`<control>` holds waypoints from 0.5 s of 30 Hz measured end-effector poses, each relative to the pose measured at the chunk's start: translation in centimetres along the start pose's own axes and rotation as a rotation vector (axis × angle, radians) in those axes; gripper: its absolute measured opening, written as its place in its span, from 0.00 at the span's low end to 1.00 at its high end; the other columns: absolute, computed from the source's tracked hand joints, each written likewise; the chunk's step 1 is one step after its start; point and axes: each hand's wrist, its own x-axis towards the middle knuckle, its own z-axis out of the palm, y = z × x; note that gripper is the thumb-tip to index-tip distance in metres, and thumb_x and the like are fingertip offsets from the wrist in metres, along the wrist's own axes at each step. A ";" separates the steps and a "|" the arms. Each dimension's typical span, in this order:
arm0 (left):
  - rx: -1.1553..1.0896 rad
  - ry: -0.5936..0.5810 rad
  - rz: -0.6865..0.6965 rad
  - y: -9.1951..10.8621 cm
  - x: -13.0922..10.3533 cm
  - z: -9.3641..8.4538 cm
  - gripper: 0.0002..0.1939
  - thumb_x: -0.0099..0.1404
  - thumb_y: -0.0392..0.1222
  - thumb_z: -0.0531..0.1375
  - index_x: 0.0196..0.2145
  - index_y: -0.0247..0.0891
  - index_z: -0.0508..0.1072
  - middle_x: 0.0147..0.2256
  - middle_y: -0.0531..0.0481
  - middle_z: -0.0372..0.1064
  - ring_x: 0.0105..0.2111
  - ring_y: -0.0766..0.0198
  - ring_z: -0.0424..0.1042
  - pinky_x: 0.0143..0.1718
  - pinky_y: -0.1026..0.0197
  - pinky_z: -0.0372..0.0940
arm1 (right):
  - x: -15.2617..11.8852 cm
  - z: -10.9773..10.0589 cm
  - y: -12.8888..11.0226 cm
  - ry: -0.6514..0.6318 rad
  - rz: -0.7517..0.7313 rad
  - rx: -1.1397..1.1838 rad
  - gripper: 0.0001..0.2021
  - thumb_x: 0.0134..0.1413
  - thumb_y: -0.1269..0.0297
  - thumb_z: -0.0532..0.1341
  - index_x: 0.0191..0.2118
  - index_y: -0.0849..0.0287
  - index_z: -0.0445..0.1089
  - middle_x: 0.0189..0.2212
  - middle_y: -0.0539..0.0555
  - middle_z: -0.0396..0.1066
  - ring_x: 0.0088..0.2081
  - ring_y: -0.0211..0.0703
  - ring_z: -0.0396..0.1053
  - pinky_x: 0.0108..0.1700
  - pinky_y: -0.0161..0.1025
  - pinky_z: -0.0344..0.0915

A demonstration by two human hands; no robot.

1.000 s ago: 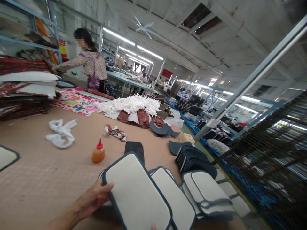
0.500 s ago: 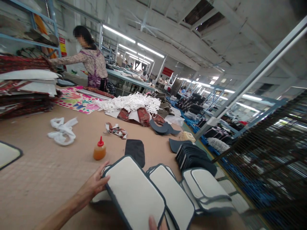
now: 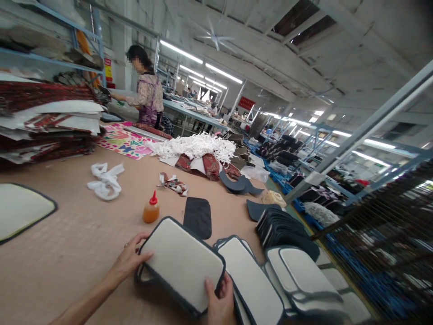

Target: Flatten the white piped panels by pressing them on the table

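Note:
Between my hands is a pale rounded-corner panel (image 3: 182,262) with a dark edge, tilted over the brown table. My left hand (image 3: 130,257) grips its left edge, thumb on the pale face and fingers behind. At the lower right corner, my right hand (image 3: 219,293) has its thumb on top and fingers round the dark edge. Another dark-edged piece shows partly under the panel's left end. Just to the right lies a stack of similar panels (image 3: 252,275), with a further pile of panels (image 3: 304,275) beyond it.
A glue-like squeeze bottle (image 3: 151,208) with a red cap stands near a black flat piece (image 3: 198,217). White strips (image 3: 106,180) lie left, and a row of dark curved pieces (image 3: 284,230) stands right. A co-worker (image 3: 149,90) is at the far left.
The panel has swung to a flatter angle and moved slightly left, with my right hand coming up into view on its corner. The co-worker's arm has drawn in.

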 end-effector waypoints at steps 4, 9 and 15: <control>-0.238 -0.371 -0.140 4.6 -1.0 -2.1 0.28 0.44 0.54 0.64 0.41 0.36 0.67 0.36 0.46 0.71 0.39 0.50 0.69 0.37 0.57 0.66 | -0.6 -0.2 -2.7 -0.111 0.200 0.239 0.43 0.33 0.44 0.63 0.53 0.66 0.53 0.38 0.63 0.70 0.42 0.54 0.68 0.44 0.46 0.64; -0.304 -0.665 -0.228 7.5 -3.1 -2.3 0.24 0.47 0.50 0.63 0.42 0.37 0.71 0.36 0.47 0.72 0.39 0.48 0.69 0.36 0.57 0.66 | -0.6 -1.0 -4.8 -0.045 0.029 -0.118 0.35 0.34 0.41 0.61 0.44 0.66 0.66 0.38 0.62 0.71 0.46 0.57 0.64 0.50 0.50 0.57; 0.028 -0.293 0.092 5.8 -4.7 2.0 0.15 0.50 0.51 0.60 0.31 0.39 0.76 0.32 0.47 0.74 0.35 0.48 0.70 0.42 0.56 0.64 | -1.2 0.1 -5.2 0.009 -0.084 -0.418 0.35 0.40 0.35 0.50 0.37 0.67 0.69 0.35 0.68 0.70 0.40 0.59 0.67 0.52 0.49 0.54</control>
